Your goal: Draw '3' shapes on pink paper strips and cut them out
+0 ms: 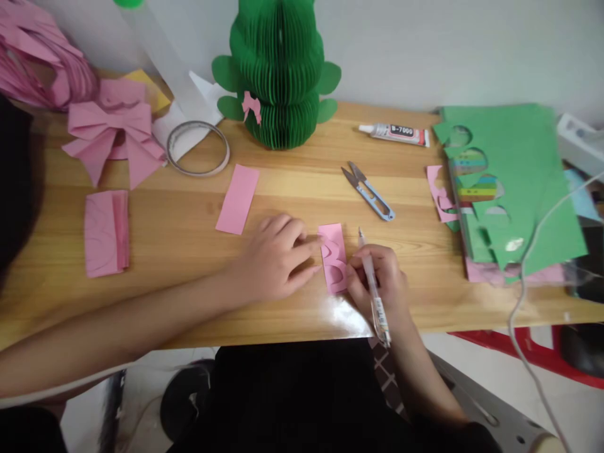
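A small pink paper strip [332,234] lies on the wooden table in front of me, with curved, wing-like shapes along it; I cannot tell whether they are drawn or cut. My left hand [285,255] rests flat to its left, fingers spread, the fingertips at the strip's left edge. My right hand [384,280] is closed around a white pen [372,277], whose tip points away from me, off the paper. Its fingertips are at the strip's right edge. A plain pink paper rectangle [238,199] lies beyond my left hand. Blue-handled thread snips [370,194] lie beyond my right hand.
A green honeycomb paper figure [278,75] stands at the back. Left are a tape roll [224,165], a pink paper bow [113,123] and folded pink paper [100,236]. Right are a glue tube [399,133], green sheets [523,182] and a white cable [521,283].
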The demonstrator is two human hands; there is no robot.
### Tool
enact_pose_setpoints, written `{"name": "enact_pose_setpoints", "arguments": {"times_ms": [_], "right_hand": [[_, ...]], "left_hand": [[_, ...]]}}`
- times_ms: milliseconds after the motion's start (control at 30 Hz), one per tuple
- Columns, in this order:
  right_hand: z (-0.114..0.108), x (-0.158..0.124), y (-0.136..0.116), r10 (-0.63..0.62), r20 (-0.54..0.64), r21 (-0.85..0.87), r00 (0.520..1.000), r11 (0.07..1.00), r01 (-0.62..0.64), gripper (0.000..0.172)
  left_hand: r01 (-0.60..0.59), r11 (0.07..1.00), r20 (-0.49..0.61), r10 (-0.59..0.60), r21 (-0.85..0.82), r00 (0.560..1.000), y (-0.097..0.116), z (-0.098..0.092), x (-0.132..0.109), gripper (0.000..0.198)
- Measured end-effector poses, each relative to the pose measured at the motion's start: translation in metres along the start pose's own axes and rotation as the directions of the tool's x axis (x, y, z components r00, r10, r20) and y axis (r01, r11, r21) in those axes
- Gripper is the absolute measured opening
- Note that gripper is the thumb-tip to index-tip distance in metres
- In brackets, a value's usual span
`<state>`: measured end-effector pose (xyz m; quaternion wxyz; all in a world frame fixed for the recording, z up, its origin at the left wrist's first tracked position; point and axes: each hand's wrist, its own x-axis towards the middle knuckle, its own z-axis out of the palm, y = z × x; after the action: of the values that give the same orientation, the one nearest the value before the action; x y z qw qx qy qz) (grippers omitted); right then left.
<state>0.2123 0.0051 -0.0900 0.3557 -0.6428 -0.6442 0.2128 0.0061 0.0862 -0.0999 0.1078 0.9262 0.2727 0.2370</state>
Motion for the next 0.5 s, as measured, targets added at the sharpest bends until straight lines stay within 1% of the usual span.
{"name": "enact_pose_setpoints", "arguments": {"times_ms": [267,500], "right_hand": [[-0.0004,-0.0015,-0.0005,-0.008,-0.01,0.003,1.0,1.0,0.008,0.022],[-0.0003,0.0006,-0.001,0.037,-0.001,0.03,0.999,0.999,-0.037,0.021]], "left_hand": [[0.01,0.997,0.064,-0.015,0.077,0.998,0.0012,0.0009,-0.0008,0.037],[0.032,0.995,0.102,-0.042,0.097,0.994,0.0023,0.0007,-0.0001,0.04]]}}
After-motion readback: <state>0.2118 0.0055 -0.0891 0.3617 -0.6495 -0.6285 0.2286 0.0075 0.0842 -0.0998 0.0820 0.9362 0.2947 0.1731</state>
